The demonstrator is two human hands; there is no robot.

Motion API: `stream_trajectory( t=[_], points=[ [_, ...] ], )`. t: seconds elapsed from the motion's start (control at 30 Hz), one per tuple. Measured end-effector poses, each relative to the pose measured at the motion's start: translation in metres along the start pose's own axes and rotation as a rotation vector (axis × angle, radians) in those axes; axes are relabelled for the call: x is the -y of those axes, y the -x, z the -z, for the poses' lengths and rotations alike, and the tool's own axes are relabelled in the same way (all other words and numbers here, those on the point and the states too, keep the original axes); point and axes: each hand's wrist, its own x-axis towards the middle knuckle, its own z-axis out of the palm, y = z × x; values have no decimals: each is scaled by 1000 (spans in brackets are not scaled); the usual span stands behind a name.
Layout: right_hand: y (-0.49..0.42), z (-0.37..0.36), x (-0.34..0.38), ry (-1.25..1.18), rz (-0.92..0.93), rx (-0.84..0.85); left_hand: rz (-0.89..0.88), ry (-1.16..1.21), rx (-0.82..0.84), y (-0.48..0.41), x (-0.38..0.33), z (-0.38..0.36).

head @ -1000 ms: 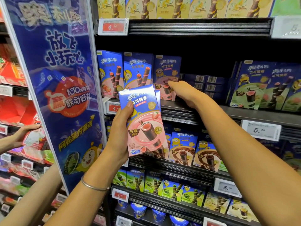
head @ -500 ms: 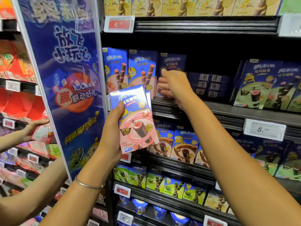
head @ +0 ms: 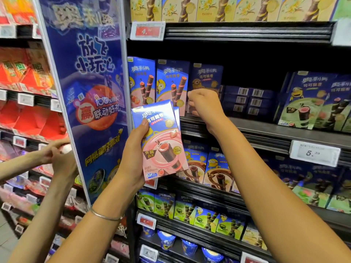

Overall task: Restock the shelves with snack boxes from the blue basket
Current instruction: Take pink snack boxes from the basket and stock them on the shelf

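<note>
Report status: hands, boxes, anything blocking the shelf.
Left hand grips pink boxes, upright, off the shelf. Right hand at third standing box, fingers curled; grip unclear. Flat-stacked boxes lie just right of it.

Snack boxes (head: 161,141) before shelf (head: 266,130)

rear box (head: 177,116) largely behind held box (head: 161,141), right hand (head: 206,103) covering base of shelf box (head: 207,76), banner heading (head: 81,18) blurred

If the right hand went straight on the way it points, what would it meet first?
Likely the third box in the shelf row, directly behind the right hand; depth is unclear, and its fingers may already touch it.
</note>
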Motion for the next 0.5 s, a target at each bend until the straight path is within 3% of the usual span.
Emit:
stream_trajectory(
  t=[0.27,0.4,0.5],
  points=[
    [11,1,3,15,42,114,-5,2,2,-3,1,-3],
    [24,11,2,93,66,-10,3,22,14,-5,3,-4],
    [50,18,3,-12,97,21,15,45,32,-5,5,-7]
  ],
)
